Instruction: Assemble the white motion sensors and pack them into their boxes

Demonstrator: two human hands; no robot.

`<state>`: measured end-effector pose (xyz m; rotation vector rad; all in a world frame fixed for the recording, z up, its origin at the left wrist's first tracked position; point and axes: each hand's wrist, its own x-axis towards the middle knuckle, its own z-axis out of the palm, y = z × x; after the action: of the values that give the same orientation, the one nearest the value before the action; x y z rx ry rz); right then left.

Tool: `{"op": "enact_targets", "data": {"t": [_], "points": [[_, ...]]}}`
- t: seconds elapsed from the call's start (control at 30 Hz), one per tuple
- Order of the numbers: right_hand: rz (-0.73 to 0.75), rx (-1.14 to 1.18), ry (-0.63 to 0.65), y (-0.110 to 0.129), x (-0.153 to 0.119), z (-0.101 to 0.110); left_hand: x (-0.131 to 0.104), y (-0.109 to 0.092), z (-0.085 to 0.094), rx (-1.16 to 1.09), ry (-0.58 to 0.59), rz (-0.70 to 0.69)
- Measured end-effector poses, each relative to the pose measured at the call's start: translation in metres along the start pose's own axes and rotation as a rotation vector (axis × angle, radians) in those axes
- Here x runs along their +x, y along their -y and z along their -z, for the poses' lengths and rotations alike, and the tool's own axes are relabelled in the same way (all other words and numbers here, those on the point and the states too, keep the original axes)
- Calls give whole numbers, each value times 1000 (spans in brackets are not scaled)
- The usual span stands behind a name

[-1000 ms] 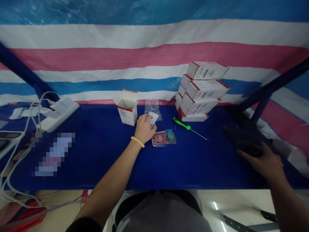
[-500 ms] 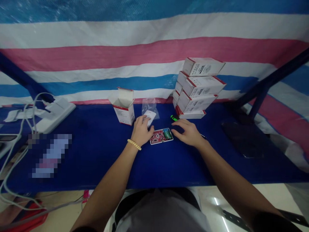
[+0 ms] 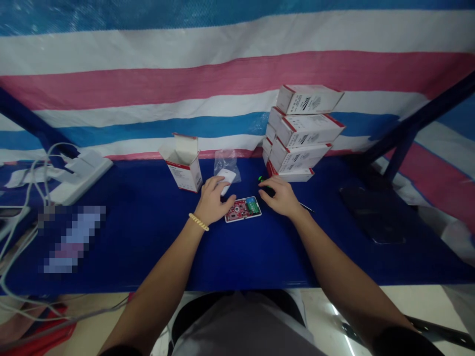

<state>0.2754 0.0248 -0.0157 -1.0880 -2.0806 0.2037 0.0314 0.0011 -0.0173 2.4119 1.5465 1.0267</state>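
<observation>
My left hand (image 3: pixel 212 200) rests on the blue table, its fingers around a small white plastic cover (image 3: pixel 225 176). A red circuit board in a white case (image 3: pixel 243 209) lies flat between my hands. My right hand (image 3: pixel 281 198) lies over a green-handled screwdriver (image 3: pixel 306 207), with the fingers curled on the handle. Only the green end shows at my fingertips, and the metal shaft sticks out to the right.
An open white-and-red box (image 3: pixel 183 165) stands left of the cover, a clear plastic bag (image 3: pixel 226 159) behind it. Several stacked boxes (image 3: pixel 302 131) stand at the back. A white power strip (image 3: pixel 79 174) with cables lies far left, a black object (image 3: pixel 373 217) at right.
My right hand came in from the black object at the far right to the screwdriver and curled over its handle. My left hand stayed on the white cover.
</observation>
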Motion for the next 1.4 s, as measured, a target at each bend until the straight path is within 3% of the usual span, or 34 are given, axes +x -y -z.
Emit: {"op": "enact_targets", "data": {"t": [0.13, 0.27, 0.7, 0.87, 1.03, 1.1, 1.27, 1.4], "points": [[-73, -15, -36, -5, -9, 3, -2, -10, 8, 2, 191, -120], [-93, -18, -30, -5, -12, 2, -4, -18, 7, 61, 297, -177], [-66, -17, -27, 4, -11, -2, -4, -14, 4, 37, 385, -183], [-67, -58, -6, 15, -17, 30, -4, -12, 3, -11, 396, -176], [-152, -149, -41, 20, -60, 74, -4, -10, 2, -9, 386, -177], [-216, -257, -94, 10, -88, 94, -4, -10, 2, -7, 387, -177], [-455, -698, -372, -36, -161, 143, -5, -11, 2, -15, 378, -186], [-556, -765, -292, -66, -196, 161, -5, -11, 2, -12, 381, -171]]}}
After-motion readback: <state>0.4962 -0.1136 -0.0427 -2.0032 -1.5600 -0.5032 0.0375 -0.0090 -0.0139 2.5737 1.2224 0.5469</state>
